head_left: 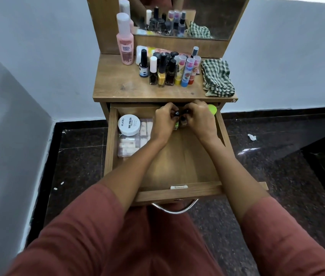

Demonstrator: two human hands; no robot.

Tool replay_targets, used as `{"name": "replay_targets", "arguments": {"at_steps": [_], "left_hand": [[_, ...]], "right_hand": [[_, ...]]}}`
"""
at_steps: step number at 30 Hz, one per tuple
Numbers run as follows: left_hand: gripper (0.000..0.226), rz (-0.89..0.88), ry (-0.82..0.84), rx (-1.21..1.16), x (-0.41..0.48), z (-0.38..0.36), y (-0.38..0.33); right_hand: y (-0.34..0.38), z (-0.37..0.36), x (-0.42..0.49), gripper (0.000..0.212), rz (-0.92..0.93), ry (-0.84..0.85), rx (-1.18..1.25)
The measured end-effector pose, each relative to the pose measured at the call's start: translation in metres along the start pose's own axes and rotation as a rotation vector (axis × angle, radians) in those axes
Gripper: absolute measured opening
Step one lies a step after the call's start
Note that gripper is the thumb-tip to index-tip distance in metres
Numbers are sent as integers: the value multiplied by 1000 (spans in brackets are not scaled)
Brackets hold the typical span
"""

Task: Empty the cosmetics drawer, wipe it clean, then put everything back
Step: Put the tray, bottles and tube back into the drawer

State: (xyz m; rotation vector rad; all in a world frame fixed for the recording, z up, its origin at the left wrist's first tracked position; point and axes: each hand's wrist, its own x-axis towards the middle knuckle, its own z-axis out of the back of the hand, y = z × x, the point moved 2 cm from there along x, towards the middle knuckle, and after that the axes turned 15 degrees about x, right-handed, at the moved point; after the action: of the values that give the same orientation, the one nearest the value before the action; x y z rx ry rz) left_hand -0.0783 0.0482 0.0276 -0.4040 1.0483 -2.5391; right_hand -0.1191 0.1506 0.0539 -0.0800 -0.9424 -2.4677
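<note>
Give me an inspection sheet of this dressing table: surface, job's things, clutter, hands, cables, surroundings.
Surface: wooden tabletop, crowded with upright polish bottles, a pink bottle and a checked cloth at its right.
Job's things: drawer pulled open; white jar on a clear box at its left; the rest mostly bare.
Clutter: white scraps on the floor.
Hands: left hand and right hand both grip small bottles at the drawer's back.
Cables: nothing seen.
Surroundings: mirror, pale walls, dark floor.

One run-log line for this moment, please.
drawer open | left hand, right hand: both grip small dark bottles at drawer back | white jar, clear box in drawer left | bottle cluster, checked cloth on tabletop
</note>
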Motion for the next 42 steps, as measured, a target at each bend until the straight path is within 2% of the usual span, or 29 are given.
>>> {"name": "replay_targets", "arguments": {"at_steps": [5, 10, 16, 22, 28, 33, 37, 42], "left_hand": [[24, 16, -29, 6, 4, -8, -1], [28, 31, -50, -30, 2, -12, -1], [34, 41, -45, -73, -1, -7, -3], [24, -14, -77, -98, -9, 13, -4], [14, -150, -297, -111, 0, 56, -16], [26, -191, -473, -42, 25, 90, -19], [34, -226, -395, 66, 46, 101, -21], [30, -241, -299, 186, 56, 102, -25]], "right_hand": [[-5, -6, -1, 20, 77, -70, -161], [-4, -9, -3, 13, 129, -146, -219], [-5, -3, -6, 26, 138, -153, -170], [10, 13, -8, 18, 105, -204, -2], [56, 23, 14, 15, 214, -237, 233], [93, 27, 41, 32, 290, -219, 286], [103, 25, 63, 43, 271, -136, 174], [99, 21, 77, 32, 251, -63, 50]]}}
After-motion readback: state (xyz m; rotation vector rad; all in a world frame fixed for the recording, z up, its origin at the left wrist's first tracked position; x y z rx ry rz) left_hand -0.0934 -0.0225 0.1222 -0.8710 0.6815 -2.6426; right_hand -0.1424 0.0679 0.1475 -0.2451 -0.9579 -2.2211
